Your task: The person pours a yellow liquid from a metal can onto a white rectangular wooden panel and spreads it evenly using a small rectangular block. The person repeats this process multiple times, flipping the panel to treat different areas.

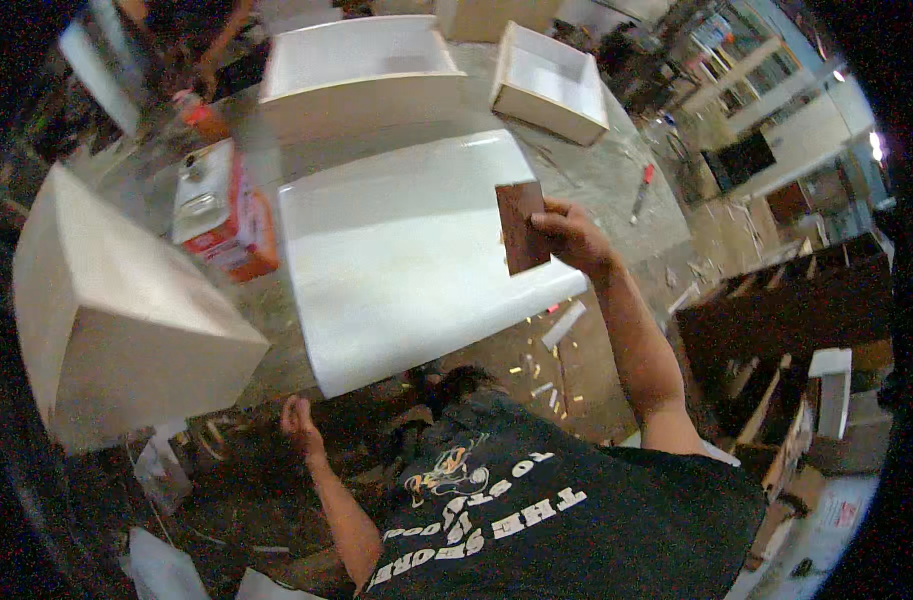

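A large white sheet (pixel 396 260) lies on the work table in front of me, its right end curving. My right hand (pixel 574 236) grips a flat, dark brown rectangular piece (pixel 520 228) by its right edge, over the right part of the sheet. Whether that piece touches the sheet I cannot tell. My left hand (pixel 301 428) hangs just below the sheet's near left corner, apart from it. Its fingers point up, loosely open, with nothing seen in them. Left of the sheet stands a red and white metal can (pixel 238 225) with a pale top.
Two open white box-like drawers (pixel 366 100) (pixel 551 85) stand at the far side. A large pale box (pixel 146 330) is at the left. A red-capped marker (pixel 642 192) lies at the right, with small scraps (pixel 551 390) near me. Dark wooden parts (pixel 776 310) are stacked farther right.
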